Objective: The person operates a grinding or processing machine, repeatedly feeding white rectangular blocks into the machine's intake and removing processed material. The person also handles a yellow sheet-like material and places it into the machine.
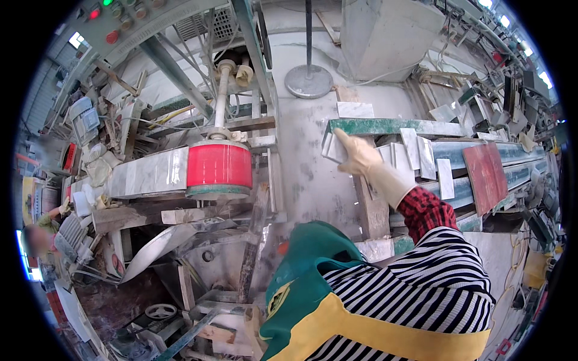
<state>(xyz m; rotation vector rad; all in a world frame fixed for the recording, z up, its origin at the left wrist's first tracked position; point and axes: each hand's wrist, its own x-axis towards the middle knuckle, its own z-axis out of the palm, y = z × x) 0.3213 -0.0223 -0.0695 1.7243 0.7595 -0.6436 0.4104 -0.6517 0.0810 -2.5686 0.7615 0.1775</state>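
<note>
My right hand (361, 157), in a pale glove with a red checked cuff, reaches to the left end of a rack with a green edge (385, 126). Thumb and fingers span the edges of a grey-white stone tile (330, 145), which the hand partly covers. Behind the glove, several narrow white tiles lean along the rack, one of them a pale strip (445, 178). Beyond the fingers lies a flat white tile (355, 110). My left hand does not show.
To the left, a machine carries a red drum (220, 165) beside a belt (150, 173). A control panel (120, 21) hangs above. A round metal base (308, 81) stands ahead. A reddish slab (485, 178) lies across rails at the right. Another person (45, 234) is at far left.
</note>
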